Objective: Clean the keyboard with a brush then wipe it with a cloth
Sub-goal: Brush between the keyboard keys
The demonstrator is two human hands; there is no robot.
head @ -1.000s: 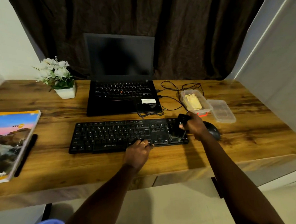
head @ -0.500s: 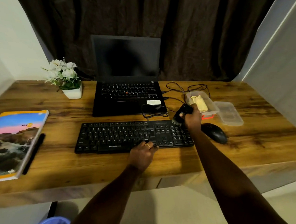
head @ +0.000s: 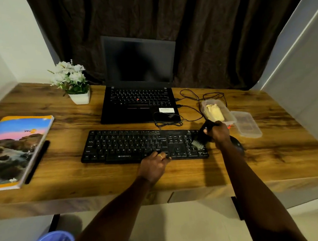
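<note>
Fingers (head: 210, 132) of the right hand (head: 219, 134) are curled closed round the black handle of the brush (head: 197, 144), gripping it with the thumb side up. From that grip the brush slants down and away to the left, so its pale bristles sit below the knuckles over the number pad at the right end of the black keyboard (head: 137, 144); whether the bristle tips actually touch the keys is hard to tell. The left hand (head: 154, 166) lies palm down with its fingers only loosely bent, holding nothing. Its fingertips rest on the near edge of the keyboard, just right of the space bar, and one finger wears a ring (head: 160, 155). The keyboard runs out leftward from these fingertips and reaches rightward as far as the brush. Just beyond the right hand's knuckles stands a clear container (head: 229, 115) with the yellow cloth (head: 214, 113) folded inside it, and its lid (head: 248, 124) lies on the outer side of it. A black mouse (head: 238, 145) shows partly behind the right wrist. Farther from both hands an open laptop (head: 140, 102) with a dark screen sits past the keyboard, with cables (head: 190, 99) trailing toward the container. Well off to the left of the left hand on the wooden desk (head: 177, 177) are a potted plant (head: 80, 97), a notebook (head: 19, 147) and a pen (head: 37, 161).
</note>
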